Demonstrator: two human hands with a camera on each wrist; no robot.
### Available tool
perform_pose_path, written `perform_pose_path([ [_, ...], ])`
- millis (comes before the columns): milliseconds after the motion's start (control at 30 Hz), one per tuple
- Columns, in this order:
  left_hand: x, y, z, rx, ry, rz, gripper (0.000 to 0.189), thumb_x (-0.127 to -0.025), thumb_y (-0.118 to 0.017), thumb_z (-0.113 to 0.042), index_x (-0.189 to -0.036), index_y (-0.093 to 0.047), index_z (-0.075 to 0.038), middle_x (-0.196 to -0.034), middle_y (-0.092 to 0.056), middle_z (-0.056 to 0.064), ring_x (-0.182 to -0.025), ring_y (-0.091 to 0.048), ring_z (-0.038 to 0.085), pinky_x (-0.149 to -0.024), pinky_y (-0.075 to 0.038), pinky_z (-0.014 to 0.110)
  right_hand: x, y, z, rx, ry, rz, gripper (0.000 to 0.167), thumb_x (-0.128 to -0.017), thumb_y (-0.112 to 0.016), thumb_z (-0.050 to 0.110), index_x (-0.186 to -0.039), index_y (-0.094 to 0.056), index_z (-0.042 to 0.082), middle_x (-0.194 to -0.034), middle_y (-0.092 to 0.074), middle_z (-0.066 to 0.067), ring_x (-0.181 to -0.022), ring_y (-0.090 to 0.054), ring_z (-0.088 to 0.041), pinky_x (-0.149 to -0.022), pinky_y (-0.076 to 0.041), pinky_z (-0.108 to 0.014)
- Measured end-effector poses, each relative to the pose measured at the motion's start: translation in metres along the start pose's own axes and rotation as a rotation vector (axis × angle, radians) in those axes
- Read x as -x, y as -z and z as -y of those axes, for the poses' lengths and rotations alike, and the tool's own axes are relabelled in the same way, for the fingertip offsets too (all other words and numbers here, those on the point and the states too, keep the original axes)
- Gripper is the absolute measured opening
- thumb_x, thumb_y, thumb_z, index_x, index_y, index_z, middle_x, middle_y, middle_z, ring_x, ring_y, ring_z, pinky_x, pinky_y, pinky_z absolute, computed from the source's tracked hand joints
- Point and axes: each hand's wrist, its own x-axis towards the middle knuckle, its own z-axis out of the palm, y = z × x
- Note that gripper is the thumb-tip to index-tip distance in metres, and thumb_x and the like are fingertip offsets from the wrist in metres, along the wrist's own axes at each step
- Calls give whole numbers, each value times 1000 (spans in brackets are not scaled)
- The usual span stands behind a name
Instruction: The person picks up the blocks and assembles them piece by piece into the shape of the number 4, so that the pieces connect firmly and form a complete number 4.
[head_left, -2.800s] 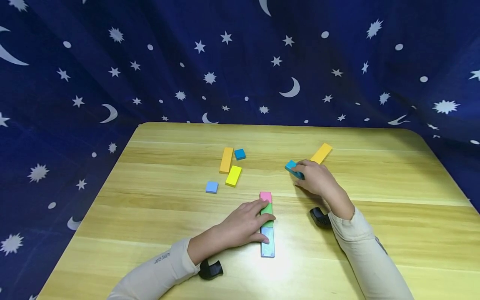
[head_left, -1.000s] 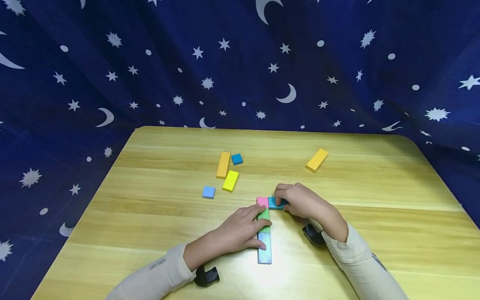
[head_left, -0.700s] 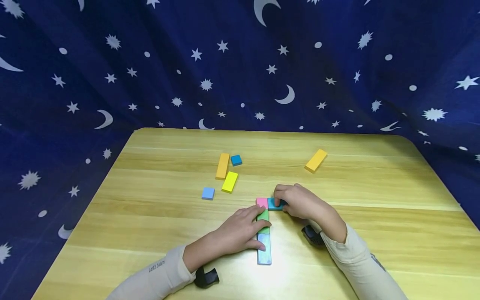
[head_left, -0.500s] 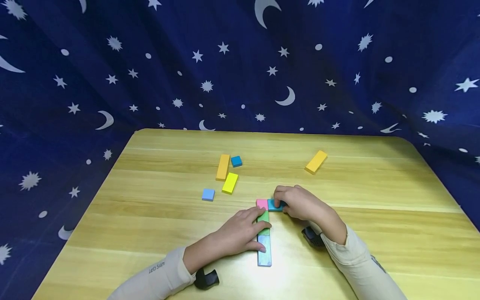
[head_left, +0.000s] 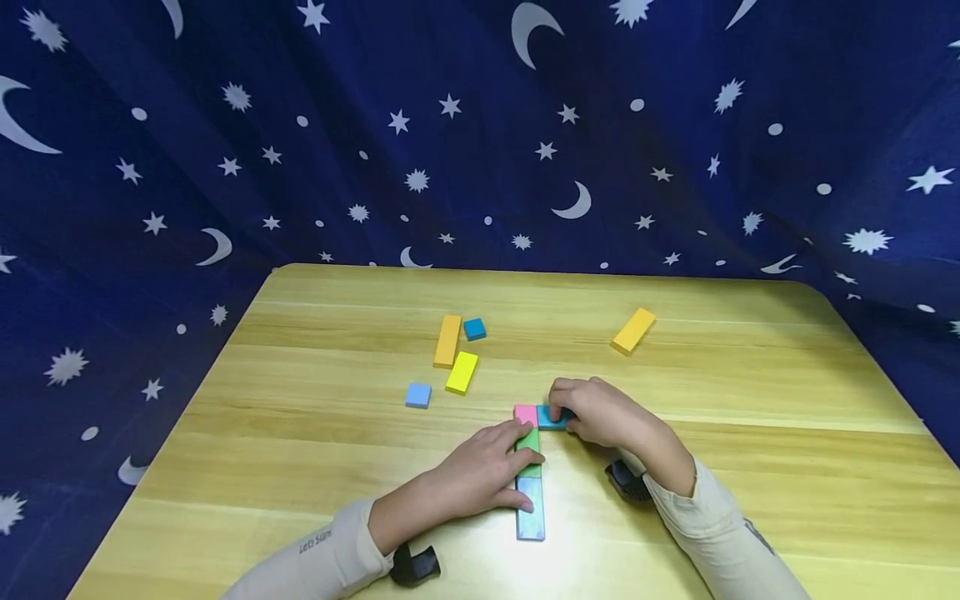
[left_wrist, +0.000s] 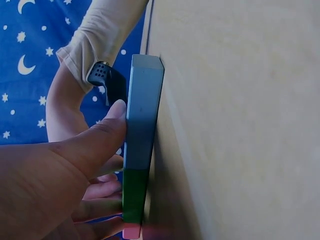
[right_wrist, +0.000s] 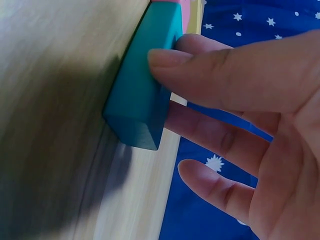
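teal block (right_wrist: 134,82), right hand (head_left: 600,410) pinching it, shows end only at right wrist; left hand (head_left: 480,468) outspread on row (head_left: 531,525).

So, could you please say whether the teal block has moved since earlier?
Yes: the teal block has come leftward and nearer, against the unmoved pink block.

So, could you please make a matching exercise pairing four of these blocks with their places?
1. pink block
2. green block
3. teal block
4. yellow block

A. held by the right hand
B. loose, beside an orange block
C. between the pink block and pale blue rectangular block
D. corner piece, adjoining the green block and teal block

Pairs: 1D, 2C, 3A, 4B
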Motion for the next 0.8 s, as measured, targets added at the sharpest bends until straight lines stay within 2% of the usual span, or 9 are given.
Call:
perform_pose_path([
  [800,4,-2,-5,-17,-45,-68,55,-79,-52,-57,-120,-56,-21,-137,-43,12,-127,-41,28,-103,-37,37,6,0,5,1,-4,-5,24,-69,-74,1,-74,-58,18,-83,-56,10,-70,-51,-5,-69,-45,-36],
])
